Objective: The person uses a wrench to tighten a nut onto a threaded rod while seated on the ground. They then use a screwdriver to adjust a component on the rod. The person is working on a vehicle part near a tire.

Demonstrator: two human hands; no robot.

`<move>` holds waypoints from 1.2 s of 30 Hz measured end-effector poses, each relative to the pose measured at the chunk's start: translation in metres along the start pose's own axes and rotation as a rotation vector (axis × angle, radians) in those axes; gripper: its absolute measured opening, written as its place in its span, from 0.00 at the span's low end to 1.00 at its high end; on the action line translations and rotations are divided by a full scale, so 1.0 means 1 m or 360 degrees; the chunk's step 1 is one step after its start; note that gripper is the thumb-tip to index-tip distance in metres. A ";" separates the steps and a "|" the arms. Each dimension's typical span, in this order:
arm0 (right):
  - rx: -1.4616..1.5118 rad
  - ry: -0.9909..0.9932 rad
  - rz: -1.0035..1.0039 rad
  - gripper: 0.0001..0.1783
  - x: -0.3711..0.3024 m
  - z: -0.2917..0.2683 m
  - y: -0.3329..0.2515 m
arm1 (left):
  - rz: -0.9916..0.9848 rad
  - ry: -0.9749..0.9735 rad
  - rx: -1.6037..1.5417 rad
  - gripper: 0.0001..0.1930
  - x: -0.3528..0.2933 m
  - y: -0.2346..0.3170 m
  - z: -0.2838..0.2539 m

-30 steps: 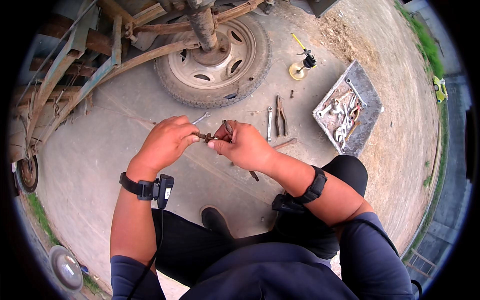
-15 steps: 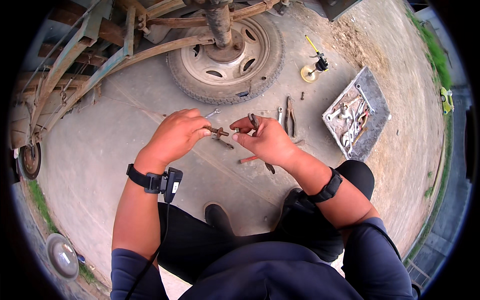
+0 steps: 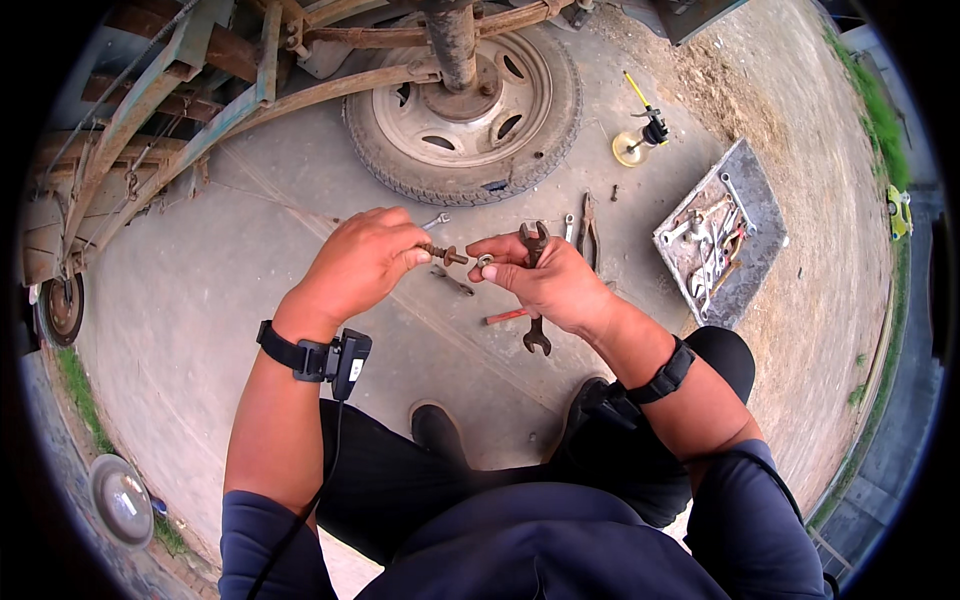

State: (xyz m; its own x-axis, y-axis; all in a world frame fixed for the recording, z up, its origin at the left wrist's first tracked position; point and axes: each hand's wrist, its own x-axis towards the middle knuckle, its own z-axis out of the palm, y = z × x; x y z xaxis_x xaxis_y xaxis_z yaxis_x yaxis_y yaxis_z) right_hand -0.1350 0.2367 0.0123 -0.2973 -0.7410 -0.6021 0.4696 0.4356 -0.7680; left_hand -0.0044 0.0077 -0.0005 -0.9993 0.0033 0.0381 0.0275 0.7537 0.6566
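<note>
My left hand is closed on a rusty bolt, whose threaded end points right and carries a reddish-brown washer. Just off that end, apart from it, my right hand pinches a small nut between thumb and forefinger. Its hole is visible. Tucked in the same hand is a dark double open-ended wrench, one jaw above the fingers and the other below the palm. On the concrete below lie a dark tool, partly under the hands, and a red-handled tool.
A wheel and rusty vehicle frame stand beyond my hands. Pliers, a small wrench, a loose bolt and an oil can are to the right. A metal tray there holds several wrenches.
My right hand has turned, so the wrench shows both jaws and the nut's hole comes into view. The nut and bolt end are still apart. The whole view has shifted slightly.
</note>
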 end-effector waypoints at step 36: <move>-0.0198 0.0340 -0.0416 0.13 0.006 0.024 0.011 | -0.0015 0.0043 0.0023 0.06 0.000 0.003 -0.002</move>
State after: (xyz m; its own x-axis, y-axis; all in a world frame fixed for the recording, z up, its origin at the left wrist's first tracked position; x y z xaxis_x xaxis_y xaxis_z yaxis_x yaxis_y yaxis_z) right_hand -0.1117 0.2247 0.0058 -0.5670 -0.7180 -0.4037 0.2536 0.3142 -0.9149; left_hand -0.0046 0.0087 0.0024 -0.9984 -0.0216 0.0524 0.0174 0.7629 0.6463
